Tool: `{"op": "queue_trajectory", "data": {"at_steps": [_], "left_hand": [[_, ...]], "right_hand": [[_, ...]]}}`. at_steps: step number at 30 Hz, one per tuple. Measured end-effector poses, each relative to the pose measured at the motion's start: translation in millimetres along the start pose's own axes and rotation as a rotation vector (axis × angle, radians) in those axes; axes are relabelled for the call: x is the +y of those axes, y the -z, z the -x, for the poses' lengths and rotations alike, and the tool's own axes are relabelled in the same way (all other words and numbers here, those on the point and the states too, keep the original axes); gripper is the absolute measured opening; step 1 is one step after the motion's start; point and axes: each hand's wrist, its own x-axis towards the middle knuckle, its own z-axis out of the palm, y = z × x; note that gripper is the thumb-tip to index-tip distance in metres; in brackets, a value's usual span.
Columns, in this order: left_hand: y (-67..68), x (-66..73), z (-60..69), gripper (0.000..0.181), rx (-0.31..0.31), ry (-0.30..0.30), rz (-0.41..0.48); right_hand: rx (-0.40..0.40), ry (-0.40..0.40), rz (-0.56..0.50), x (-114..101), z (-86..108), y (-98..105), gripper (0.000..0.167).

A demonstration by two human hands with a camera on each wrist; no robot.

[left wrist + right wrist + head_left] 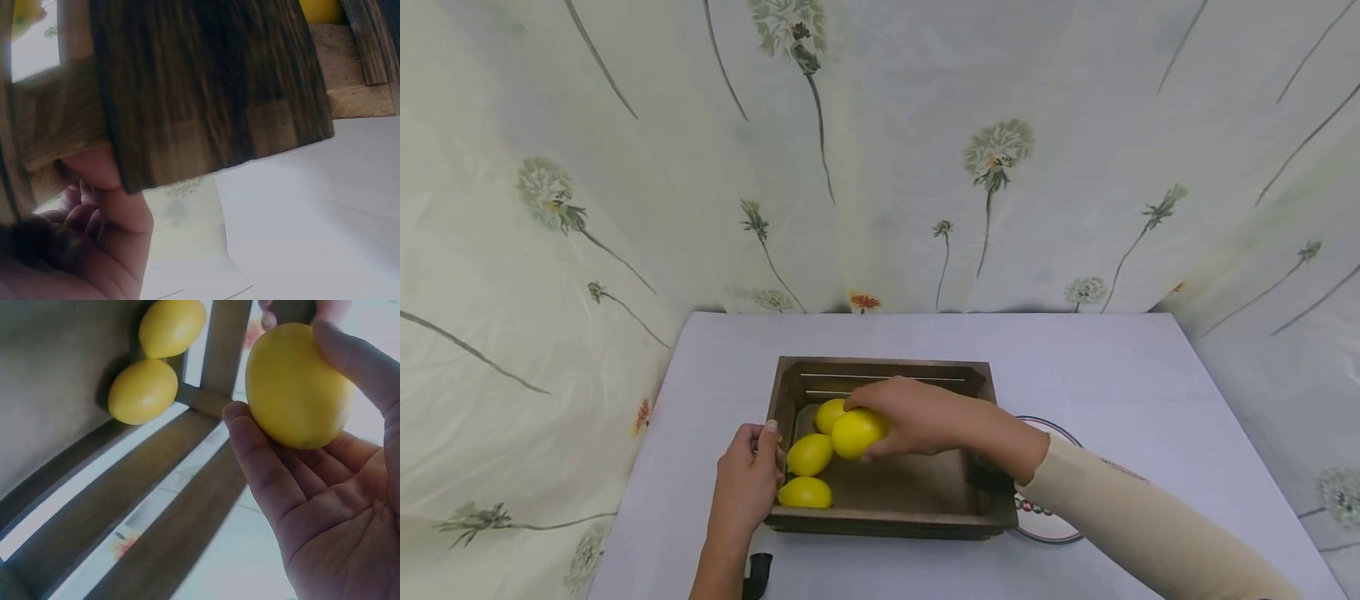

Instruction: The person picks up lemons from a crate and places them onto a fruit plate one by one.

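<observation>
In the head view a brown slatted wooden crate (895,517) sits on the table. Along its left side lie three lemons: one at the back (828,414), one in the middle (809,455) and one at the front (805,492). My right hand (917,414) reaches over the crate and grips another lemon (299,387) between thumb and fingers, above the ones inside. The crate's left side is held by my left hand (748,475); the left wrist view shows its fingers curled at a slat (212,94).
To the crate's right, partly under my right forearm, lies a round plate (1048,527) with a dark rim. A small black curved object (760,573) is by my left wrist. Curtains with a dandelion print (895,167) surround the white-covered table (1112,358).
</observation>
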Motion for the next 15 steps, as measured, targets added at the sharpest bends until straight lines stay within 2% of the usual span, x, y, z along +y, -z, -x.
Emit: {"op": "queue_trajectory", "data": {"at_steps": [15], "left_hand": [[1.0, 0.9, 1.6, 0.044, 0.006, -0.01, -0.005]], "right_hand": [[0.047, -0.015, -0.017, -11.2, 30.4, 9.9, 0.059]]}}
